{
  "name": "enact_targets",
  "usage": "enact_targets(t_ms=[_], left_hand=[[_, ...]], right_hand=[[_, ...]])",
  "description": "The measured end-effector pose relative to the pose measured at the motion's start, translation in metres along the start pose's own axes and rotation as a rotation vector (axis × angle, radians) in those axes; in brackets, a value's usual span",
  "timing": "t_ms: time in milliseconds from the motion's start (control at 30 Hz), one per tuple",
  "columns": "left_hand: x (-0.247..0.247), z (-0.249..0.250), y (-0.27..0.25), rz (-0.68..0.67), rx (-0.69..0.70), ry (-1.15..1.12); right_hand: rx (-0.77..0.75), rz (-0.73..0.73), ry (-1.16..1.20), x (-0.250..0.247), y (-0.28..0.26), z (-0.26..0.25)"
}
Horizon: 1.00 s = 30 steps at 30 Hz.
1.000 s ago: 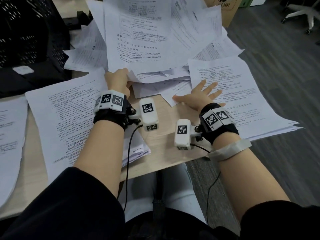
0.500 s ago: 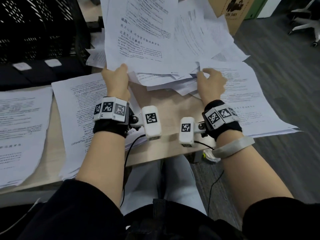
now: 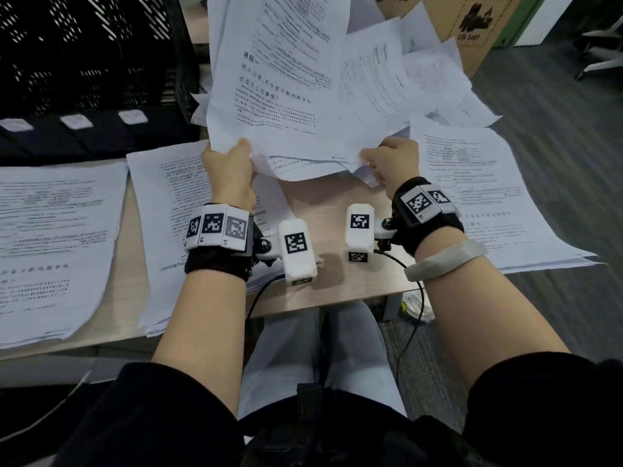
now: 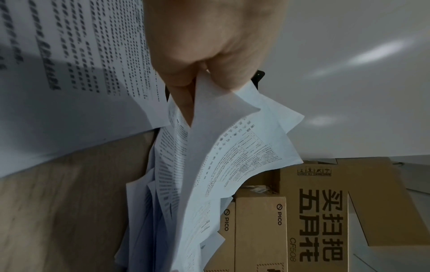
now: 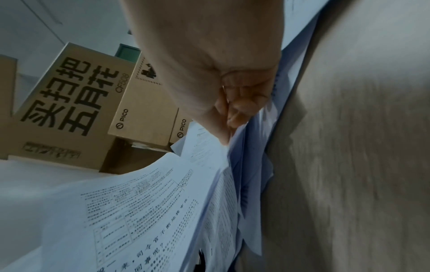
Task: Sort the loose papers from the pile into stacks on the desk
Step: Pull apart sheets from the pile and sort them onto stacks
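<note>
A loose pile of printed white papers is tilted up off the wooden desk, fanned unevenly toward the far side. My left hand pinches its near left corner; the left wrist view shows the sheets caught between thumb and fingers. My right hand grips the near right corner, its fingers curled round the sheet edges. Flat stacks lie around: one at far left, one under my left wrist, one at right.
A black mesh crate stands at the back left with dark folders before it. Cardboard boxes stand behind the desk. The right stack overhangs the desk's right edge above grey floor. Bare desk shows between my wrists.
My right hand went from lying flat on the papers to gripping the pile's right corner. Both hands have lifted the pile's near edge up off the desk.
</note>
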<state>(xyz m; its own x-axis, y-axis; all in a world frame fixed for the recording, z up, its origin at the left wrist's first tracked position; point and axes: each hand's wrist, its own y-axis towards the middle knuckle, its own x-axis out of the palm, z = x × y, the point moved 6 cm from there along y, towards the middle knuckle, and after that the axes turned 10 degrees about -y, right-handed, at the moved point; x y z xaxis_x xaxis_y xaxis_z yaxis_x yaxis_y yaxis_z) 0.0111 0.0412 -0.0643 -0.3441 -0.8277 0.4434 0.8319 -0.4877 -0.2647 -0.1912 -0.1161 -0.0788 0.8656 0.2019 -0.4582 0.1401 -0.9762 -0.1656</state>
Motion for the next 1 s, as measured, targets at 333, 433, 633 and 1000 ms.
enact_targets(t_ms=[333,433,633,1000], left_hand=[[-0.030,0.024,-0.005,0.176,0.162,-0.165],[-0.031,0.037,-0.013,0.176,0.245,-0.210],[-0.035,0.058,-0.033,0.182,0.382,-0.272],[-0.060,0.081,-0.077,0.275,0.633,-0.291]], right_hand=[[-0.319,0.031,0.184,-0.006,-0.018,-0.049],[-0.355,0.070,0.274,-0.020,-0.025,-0.058],[-0.301,0.178,0.280,-0.058,-0.049,-0.044],[-0.105,0.138,0.012,-0.104,-0.076,0.046]])
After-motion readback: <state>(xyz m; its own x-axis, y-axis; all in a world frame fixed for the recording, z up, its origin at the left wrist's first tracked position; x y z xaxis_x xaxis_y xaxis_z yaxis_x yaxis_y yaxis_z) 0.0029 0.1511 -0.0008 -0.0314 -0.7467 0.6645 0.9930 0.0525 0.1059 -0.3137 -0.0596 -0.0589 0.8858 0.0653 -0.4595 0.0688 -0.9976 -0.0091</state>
